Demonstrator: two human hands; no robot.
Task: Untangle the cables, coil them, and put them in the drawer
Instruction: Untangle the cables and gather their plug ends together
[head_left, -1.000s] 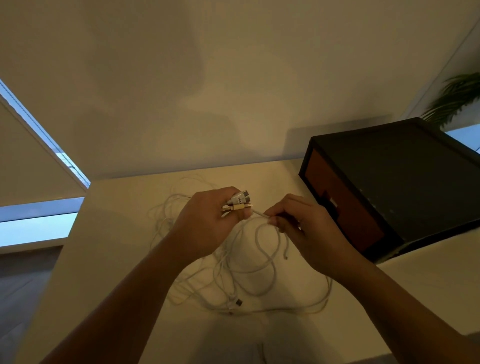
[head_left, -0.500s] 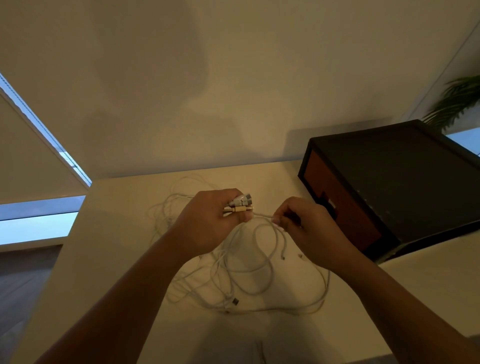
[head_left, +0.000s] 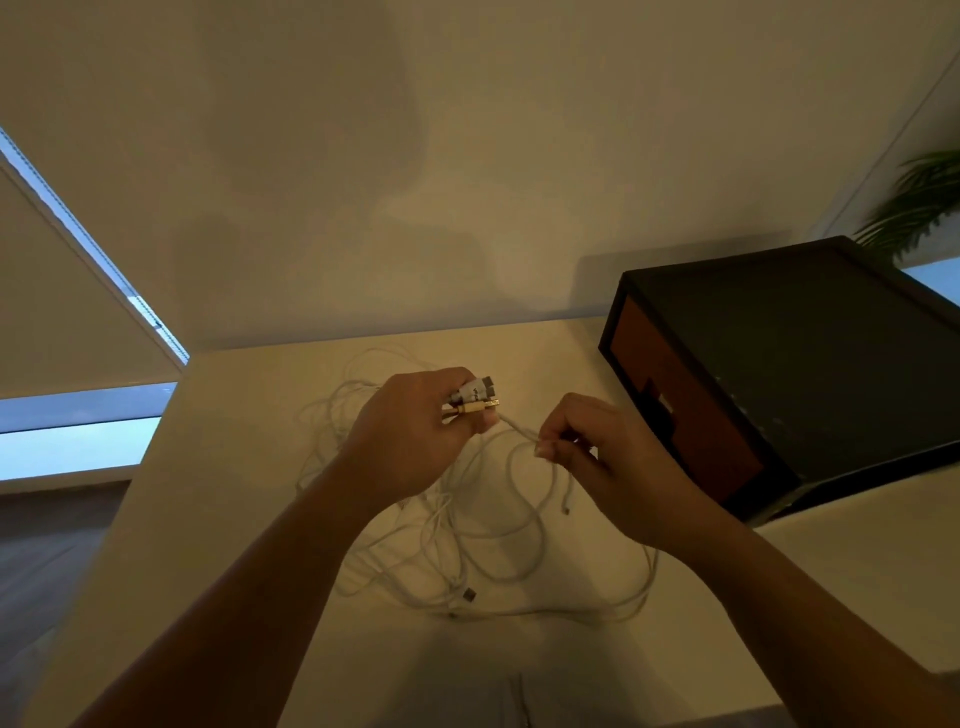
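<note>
From the head camera, a dark cabinet (head_left: 821, 364) stands on the pale counter (head_left: 223, 519) to the right of the right grip (head_left: 608, 467), close beside it but apart. Its reddish-brown drawer (head_left: 691, 436) is closed and faces both grips. Beyond the cabinet, palm-like plant leaves (head_left: 919, 208) show in the far corner. A plain wall (head_left: 467, 156) rises behind the counter, and a window blind (head_left: 62, 291) hangs well to the left of the left grip (head_left: 415, 431).

The left grip is clenched round a bunch of plugs (head_left: 475, 397), whose silver and gold-coloured ends stick out past the fingers toward the right grip. The right grip pinches one thin white strand between thumb and fingertips, and that strand runs taut from the plugs across the gap between the grips.

The cables (head_left: 493, 551) lie tangled on the counter below both grips, partly hidden by the forearms. They are slim, smooth and white, looping in loose ovals. A small metal connector (head_left: 470, 594) rests on the counter beneath the left grip.
</note>
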